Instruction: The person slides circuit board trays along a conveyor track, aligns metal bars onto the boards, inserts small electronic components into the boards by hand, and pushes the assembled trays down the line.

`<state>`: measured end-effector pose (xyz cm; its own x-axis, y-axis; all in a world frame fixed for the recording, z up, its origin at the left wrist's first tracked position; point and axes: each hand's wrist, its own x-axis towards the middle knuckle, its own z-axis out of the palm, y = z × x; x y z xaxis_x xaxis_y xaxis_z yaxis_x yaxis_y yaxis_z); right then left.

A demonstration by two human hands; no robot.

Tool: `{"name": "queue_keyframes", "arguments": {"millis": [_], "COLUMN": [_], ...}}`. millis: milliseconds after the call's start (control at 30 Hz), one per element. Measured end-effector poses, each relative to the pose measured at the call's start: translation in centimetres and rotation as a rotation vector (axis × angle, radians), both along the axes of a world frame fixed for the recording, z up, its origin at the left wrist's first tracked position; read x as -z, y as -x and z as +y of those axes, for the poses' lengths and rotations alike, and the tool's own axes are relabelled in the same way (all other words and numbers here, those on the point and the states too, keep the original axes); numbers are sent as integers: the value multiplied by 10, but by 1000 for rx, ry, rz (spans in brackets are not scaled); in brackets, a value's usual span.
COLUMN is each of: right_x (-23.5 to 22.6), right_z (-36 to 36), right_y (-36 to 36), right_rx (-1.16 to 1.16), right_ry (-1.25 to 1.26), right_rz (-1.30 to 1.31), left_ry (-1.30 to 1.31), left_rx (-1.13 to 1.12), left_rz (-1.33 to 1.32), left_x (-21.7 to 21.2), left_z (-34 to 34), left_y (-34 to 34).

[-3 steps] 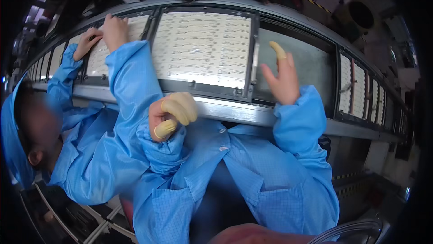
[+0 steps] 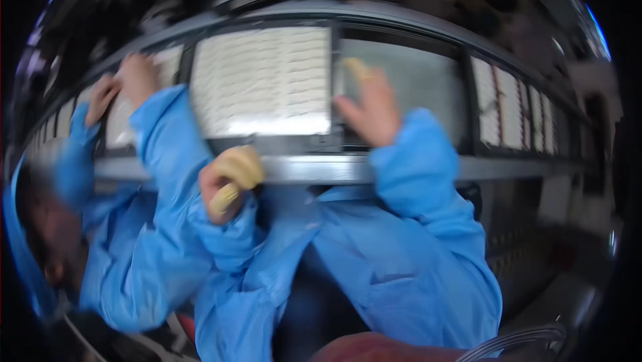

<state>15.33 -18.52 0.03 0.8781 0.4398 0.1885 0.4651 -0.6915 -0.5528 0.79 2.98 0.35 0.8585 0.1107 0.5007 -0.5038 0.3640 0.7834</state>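
Observation:
My left hand (image 2: pixel 231 181) is curled closed just in front of the rail's near edge, with cream finger cots on its thumb and fingers. Its palm is hidden, so I cannot make out whether anything is in it. My right hand (image 2: pixel 374 106) is open over a grey, bare panel (image 2: pixel 421 74), its thumb apart from the fingers and a cream cot on one finger. That thumb comes close to the right edge of a dark-framed tray (image 2: pixel 331 142); whether it touches is unclear. Rows of small pale pieces (image 2: pixel 261 81) fill this tray. Blur softens the details.
A co-worker in blue (image 2: pixel 144 255) sits close on my left, both hands (image 2: pixel 138 77) over the neighbouring tray. A metal rail (image 2: pixel 314 169) runs along the near side. More framed trays (image 2: pixel 511 108) continue to the right. Dark equipment stands beyond the line.
The whole view has shifted, with the trays now further left, and is more blurred. My right hand has come slightly nearer the filled tray's right edge. My left hand stays curled.

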Motion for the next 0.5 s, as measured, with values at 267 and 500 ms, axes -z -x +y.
{"name": "queue_keyframes", "arguments": {"millis": [267, 500], "right_x": [55, 35], "right_z": [61, 12], "right_y": [19, 14], "right_rx": [227, 326], "right_ry": [-32, 45], "right_rz": [-284, -184], "left_ry": [-248, -196], "left_rx": [-190, 254], "left_rz": [37, -15], "left_x": [10, 36], "left_z": [-1, 35], "left_y": [0, -21]}}
